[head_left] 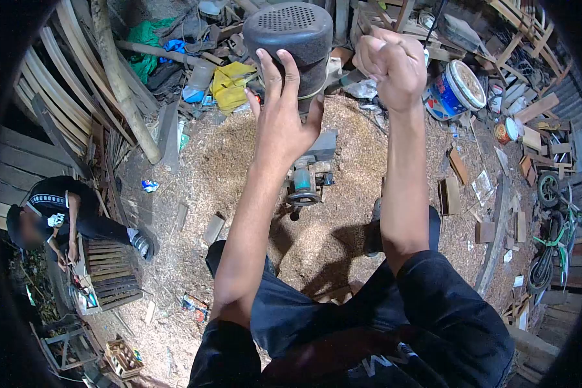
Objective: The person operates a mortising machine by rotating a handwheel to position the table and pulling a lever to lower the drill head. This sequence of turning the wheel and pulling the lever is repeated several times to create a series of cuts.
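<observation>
Fingers (272, 77) of the left hand (281, 123) are spread over the near side of a dark drum (288, 39) with a holed top, thumb set apart; they look to be touching it. The drum is at the top middle of the view, just ahead of that hand. Beside it, the right hand (394, 68) is curled into a fist; whether it pinches anything cannot be told.

With no finger seen hooked around the drum, the left hand could slip along its rounded side if it pushed hard. Loose shavings could let a foot slide, and a stumble might knock a leg against the small machine (301, 179) and its handwheel (303, 194).

Wood shavings cover the ground (174, 258). Curved wood strips (55, 97) lean at the left, near another person (64, 207) seated low. A paint bucket (443, 94) and a motorbike (549, 242) stand to the right.
</observation>
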Action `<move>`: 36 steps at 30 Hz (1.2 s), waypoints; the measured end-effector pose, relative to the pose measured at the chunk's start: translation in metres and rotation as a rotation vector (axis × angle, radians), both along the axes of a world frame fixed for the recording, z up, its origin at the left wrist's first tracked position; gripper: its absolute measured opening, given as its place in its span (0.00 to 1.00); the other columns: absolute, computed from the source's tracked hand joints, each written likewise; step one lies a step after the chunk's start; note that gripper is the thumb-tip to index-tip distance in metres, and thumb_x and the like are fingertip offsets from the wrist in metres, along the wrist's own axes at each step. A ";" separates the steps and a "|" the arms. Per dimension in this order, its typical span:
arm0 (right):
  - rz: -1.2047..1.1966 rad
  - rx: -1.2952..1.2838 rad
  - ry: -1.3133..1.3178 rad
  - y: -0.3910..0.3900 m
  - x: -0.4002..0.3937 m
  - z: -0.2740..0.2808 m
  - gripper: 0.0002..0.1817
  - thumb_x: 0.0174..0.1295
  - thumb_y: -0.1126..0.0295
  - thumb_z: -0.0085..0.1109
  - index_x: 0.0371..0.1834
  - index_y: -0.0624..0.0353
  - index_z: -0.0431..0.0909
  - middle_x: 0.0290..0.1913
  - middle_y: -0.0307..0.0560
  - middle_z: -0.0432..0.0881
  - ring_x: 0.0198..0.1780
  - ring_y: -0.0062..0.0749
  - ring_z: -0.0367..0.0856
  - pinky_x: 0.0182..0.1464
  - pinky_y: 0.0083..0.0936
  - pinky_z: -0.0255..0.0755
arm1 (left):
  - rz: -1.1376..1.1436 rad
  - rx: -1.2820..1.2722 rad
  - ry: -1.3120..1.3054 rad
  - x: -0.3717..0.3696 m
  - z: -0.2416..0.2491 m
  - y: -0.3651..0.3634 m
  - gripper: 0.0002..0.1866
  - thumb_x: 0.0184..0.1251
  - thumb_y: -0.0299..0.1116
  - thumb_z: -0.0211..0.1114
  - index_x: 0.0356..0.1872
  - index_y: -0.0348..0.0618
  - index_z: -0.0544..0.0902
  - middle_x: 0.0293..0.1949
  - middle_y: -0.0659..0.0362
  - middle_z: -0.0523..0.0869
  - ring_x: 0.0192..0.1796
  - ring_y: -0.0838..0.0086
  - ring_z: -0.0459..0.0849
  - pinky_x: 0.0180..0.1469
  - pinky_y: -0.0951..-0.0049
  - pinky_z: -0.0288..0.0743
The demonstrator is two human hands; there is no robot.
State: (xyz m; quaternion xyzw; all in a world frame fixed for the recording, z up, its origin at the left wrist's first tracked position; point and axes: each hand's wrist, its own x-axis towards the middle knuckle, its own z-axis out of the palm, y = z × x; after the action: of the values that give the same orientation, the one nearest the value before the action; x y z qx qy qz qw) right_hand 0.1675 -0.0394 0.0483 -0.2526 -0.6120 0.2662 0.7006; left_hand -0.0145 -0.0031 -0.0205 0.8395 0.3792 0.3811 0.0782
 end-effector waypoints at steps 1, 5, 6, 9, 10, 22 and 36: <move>-0.003 -0.003 0.004 -0.002 -0.001 -0.004 0.19 0.64 0.77 0.50 0.13 0.59 0.64 0.16 0.32 0.62 0.19 0.14 0.56 0.22 0.20 0.50 | 0.000 -0.003 0.004 -0.001 -0.001 -0.001 0.52 0.65 0.40 0.64 0.81 0.54 0.35 0.79 0.35 0.34 0.80 0.42 0.46 0.70 0.23 0.38; 0.023 -0.001 0.016 -0.002 -0.002 -0.005 0.20 0.65 0.76 0.51 0.13 0.59 0.64 0.15 0.32 0.61 0.18 0.15 0.56 0.22 0.20 0.51 | 0.013 0.004 0.000 0.000 0.000 0.003 0.53 0.64 0.40 0.65 0.81 0.54 0.35 0.79 0.36 0.34 0.80 0.43 0.45 0.71 0.24 0.38; 0.016 -0.007 0.017 -0.001 -0.003 -0.004 0.20 0.66 0.76 0.50 0.13 0.59 0.63 0.15 0.31 0.60 0.18 0.14 0.55 0.22 0.21 0.50 | 0.014 -0.001 0.006 0.000 0.000 0.003 0.53 0.64 0.40 0.65 0.81 0.54 0.35 0.79 0.37 0.34 0.81 0.43 0.45 0.71 0.24 0.38; 0.091 -0.018 -0.043 0.013 0.008 0.005 0.19 0.69 0.72 0.48 0.16 0.60 0.67 0.17 0.35 0.64 0.20 0.18 0.60 0.24 0.22 0.54 | 0.016 -0.010 0.005 0.002 -0.001 0.004 0.53 0.64 0.40 0.64 0.81 0.53 0.35 0.80 0.39 0.34 0.81 0.45 0.45 0.72 0.25 0.38; 0.184 -0.020 -0.097 0.021 0.023 0.009 0.18 0.71 0.70 0.48 0.20 0.62 0.71 0.20 0.38 0.70 0.22 0.21 0.66 0.26 0.23 0.60 | 0.019 -0.010 0.004 0.003 -0.001 0.005 0.53 0.64 0.39 0.64 0.81 0.53 0.35 0.80 0.39 0.34 0.81 0.45 0.44 0.72 0.25 0.37; -0.633 -0.032 -0.064 0.167 0.058 0.021 0.29 0.78 0.48 0.42 0.55 0.68 0.75 0.48 0.45 0.81 0.51 0.31 0.77 0.59 0.27 0.67 | 0.069 0.062 -0.052 0.016 0.007 0.010 0.49 0.69 0.43 0.59 0.81 0.48 0.36 0.80 0.39 0.32 0.81 0.45 0.41 0.72 0.26 0.34; -0.294 -0.749 -0.861 -0.063 -0.045 -0.355 0.33 0.59 0.75 0.54 0.71 0.67 0.62 0.56 0.70 0.78 0.57 0.62 0.79 0.60 0.45 0.73 | 0.231 -0.700 0.303 -0.093 -0.292 -0.079 0.51 0.60 0.53 0.69 0.78 0.41 0.52 0.72 0.40 0.67 0.67 0.45 0.75 0.69 0.32 0.58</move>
State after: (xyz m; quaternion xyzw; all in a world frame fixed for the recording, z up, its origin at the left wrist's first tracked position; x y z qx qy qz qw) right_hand 0.1222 -0.1023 -0.3070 -0.6503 -0.6644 0.2375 0.2816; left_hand -0.1075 -0.0819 -0.3121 0.7607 0.5855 0.1070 0.2591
